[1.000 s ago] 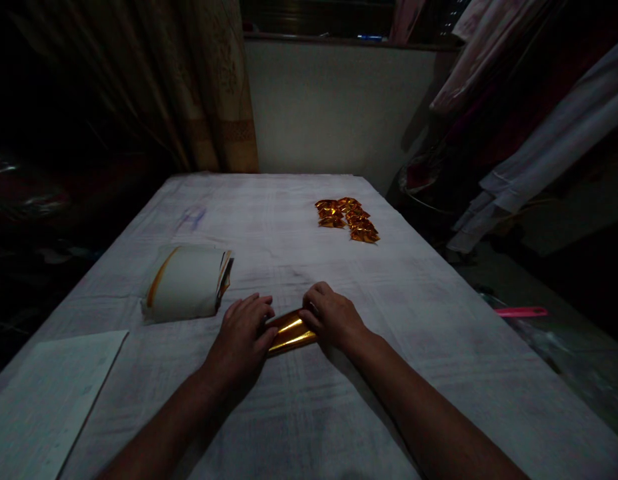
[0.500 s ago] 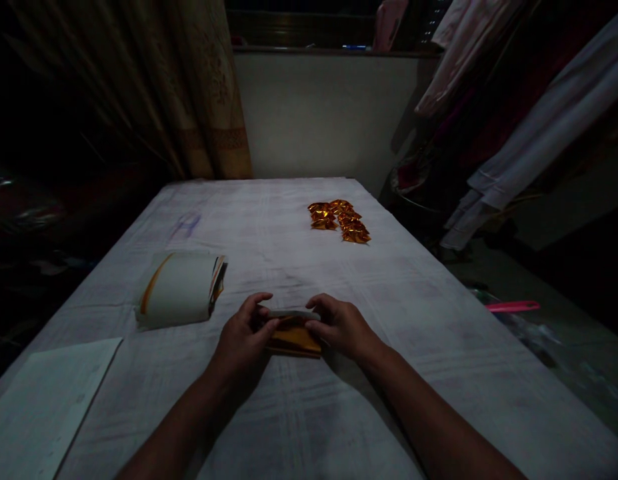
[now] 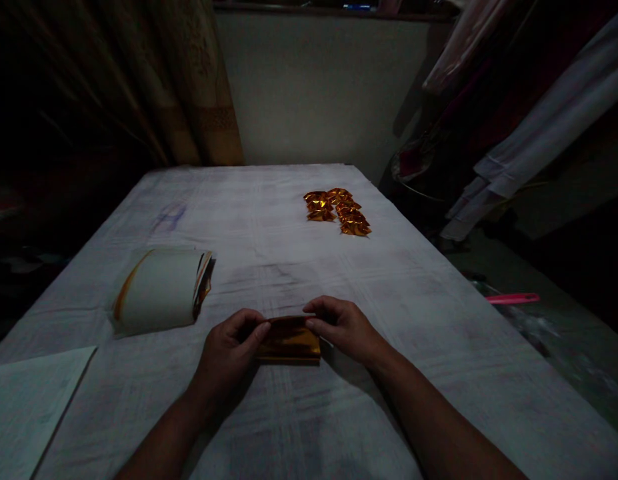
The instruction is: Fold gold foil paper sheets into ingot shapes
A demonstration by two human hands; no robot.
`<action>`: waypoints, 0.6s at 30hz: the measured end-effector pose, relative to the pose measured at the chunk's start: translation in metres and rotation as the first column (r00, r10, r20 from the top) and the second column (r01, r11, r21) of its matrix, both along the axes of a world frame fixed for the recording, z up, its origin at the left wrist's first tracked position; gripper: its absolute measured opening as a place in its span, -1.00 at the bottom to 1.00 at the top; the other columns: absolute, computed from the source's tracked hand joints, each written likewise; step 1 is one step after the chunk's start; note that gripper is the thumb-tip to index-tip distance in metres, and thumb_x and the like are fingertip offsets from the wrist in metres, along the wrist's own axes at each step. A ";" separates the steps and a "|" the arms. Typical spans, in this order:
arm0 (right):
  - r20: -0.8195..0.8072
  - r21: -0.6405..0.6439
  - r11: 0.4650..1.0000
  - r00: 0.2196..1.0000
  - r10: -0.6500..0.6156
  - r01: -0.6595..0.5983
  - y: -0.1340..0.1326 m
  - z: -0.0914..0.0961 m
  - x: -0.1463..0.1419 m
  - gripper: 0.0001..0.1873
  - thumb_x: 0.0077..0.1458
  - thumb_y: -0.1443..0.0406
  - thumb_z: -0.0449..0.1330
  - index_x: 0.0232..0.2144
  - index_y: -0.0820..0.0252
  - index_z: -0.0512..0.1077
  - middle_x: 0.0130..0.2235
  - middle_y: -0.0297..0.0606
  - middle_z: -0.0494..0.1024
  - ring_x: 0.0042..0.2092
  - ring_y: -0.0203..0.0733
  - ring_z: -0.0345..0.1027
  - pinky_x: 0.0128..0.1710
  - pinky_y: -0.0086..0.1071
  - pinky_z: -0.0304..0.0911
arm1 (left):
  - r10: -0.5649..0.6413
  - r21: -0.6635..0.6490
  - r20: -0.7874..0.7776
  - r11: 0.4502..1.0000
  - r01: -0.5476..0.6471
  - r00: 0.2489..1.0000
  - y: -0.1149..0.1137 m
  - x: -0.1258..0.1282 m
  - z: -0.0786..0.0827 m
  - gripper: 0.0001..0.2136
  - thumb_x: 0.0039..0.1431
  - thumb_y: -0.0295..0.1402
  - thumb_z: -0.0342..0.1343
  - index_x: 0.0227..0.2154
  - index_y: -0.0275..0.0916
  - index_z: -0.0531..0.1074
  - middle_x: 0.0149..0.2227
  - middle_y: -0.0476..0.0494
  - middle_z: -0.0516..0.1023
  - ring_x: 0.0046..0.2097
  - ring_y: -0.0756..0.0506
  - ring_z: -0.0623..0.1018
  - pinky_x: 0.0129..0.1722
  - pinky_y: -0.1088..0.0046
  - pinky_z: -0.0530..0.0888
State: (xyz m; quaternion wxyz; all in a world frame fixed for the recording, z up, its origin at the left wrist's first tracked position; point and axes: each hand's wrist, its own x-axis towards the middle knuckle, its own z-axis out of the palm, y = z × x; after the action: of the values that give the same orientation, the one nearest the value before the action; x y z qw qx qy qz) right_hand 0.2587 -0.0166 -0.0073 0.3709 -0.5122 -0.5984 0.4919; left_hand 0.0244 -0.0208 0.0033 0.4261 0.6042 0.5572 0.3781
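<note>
A sheet of gold foil paper, partly folded, lies low over the cloth between my hands. My left hand pinches its upper left corner between thumb and forefinger. At the upper right corner, my right hand grips the same edge with thumb and fingers. Both hands are closed on the paper, whose near edge shows a narrow folded strip. Farther back on the right stand several folded gold foil pieces in two short rows.
A curled stack of pale-backed paper with gold edges lies at the left. Nearer, a white sheet covers the table's left corner. The white cloth-covered table meets a wall. Clothes hang at the right, above a pink-handled object.
The paper's far edge has been folded up toward me, hiding the pale strip seen before. My left hand has shifted slightly left along it. The view has tilted down a little.
</note>
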 end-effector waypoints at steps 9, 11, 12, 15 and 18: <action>-0.158 -0.110 0.993 0.986 -0.059 0.041 0.002 -0.004 0.000 -0.72 -0.05 0.13 0.36 -0.29 0.13 0.56 -0.34 -0.30 0.61 -0.28 -0.19 0.49 -0.21 -0.29 0.38 | 0.005 0.026 -0.050 1.000 -0.003 0.999 -0.001 -0.002 0.003 -0.78 0.10 -0.17 0.19 -0.50 -0.21 0.48 -0.51 0.00 0.51 -0.44 -0.04 0.50 -0.44 0.50 0.43; -0.174 -0.117 0.992 0.982 -0.071 0.051 0.002 -0.004 0.000 -0.72 -0.06 0.13 0.37 -0.30 0.13 0.56 -0.35 -0.30 0.60 -0.29 -0.20 0.49 -0.21 -0.29 0.38 | 0.005 0.028 -0.043 1.000 -0.004 0.999 -0.002 0.000 0.004 -0.78 0.09 -0.16 0.19 -0.50 -0.21 0.48 -0.52 0.01 0.50 -0.45 -0.04 0.50 -0.45 0.50 0.43; -0.184 -0.120 0.992 0.980 -0.071 0.050 0.002 -0.004 0.000 -0.72 -0.07 0.12 0.38 -0.31 0.13 0.55 -0.35 -0.31 0.60 -0.29 -0.20 0.49 -0.20 -0.29 0.39 | 0.006 0.026 -0.037 1.000 -0.006 0.999 -0.002 0.000 0.004 -0.78 0.09 -0.16 0.19 -0.51 -0.21 0.48 -0.53 0.01 0.50 -0.45 -0.04 0.50 -0.45 0.50 0.43; -0.209 -0.120 0.992 0.976 -0.066 0.041 0.002 -0.002 0.000 -0.71 -0.09 0.11 0.40 -0.33 0.14 0.55 -0.35 -0.30 0.61 -0.29 -0.19 0.50 -0.20 -0.28 0.40 | 0.016 0.023 -0.033 1.000 -0.015 0.999 -0.002 0.001 0.006 -0.77 0.07 -0.15 0.19 -0.51 -0.21 0.48 -0.53 0.01 0.50 -0.46 -0.04 0.49 -0.45 0.49 0.43; -0.216 -0.116 0.993 0.975 -0.056 0.031 0.003 0.000 0.002 -0.71 -0.08 0.10 0.39 -0.34 0.15 0.55 -0.34 -0.30 0.62 -0.28 -0.19 0.51 -0.18 -0.27 0.41 | 0.020 0.034 -0.043 0.999 -0.018 0.999 -0.002 0.002 0.007 -0.78 0.08 -0.16 0.19 -0.51 -0.20 0.48 -0.52 0.00 0.51 -0.45 -0.04 0.49 -0.43 0.48 0.44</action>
State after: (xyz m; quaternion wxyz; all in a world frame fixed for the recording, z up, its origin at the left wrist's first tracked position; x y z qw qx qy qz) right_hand 0.2602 -0.0132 -0.0069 0.4159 -0.4879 -0.5139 0.5700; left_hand 0.0260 -0.0228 0.0104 0.4001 0.6140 0.5655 0.3783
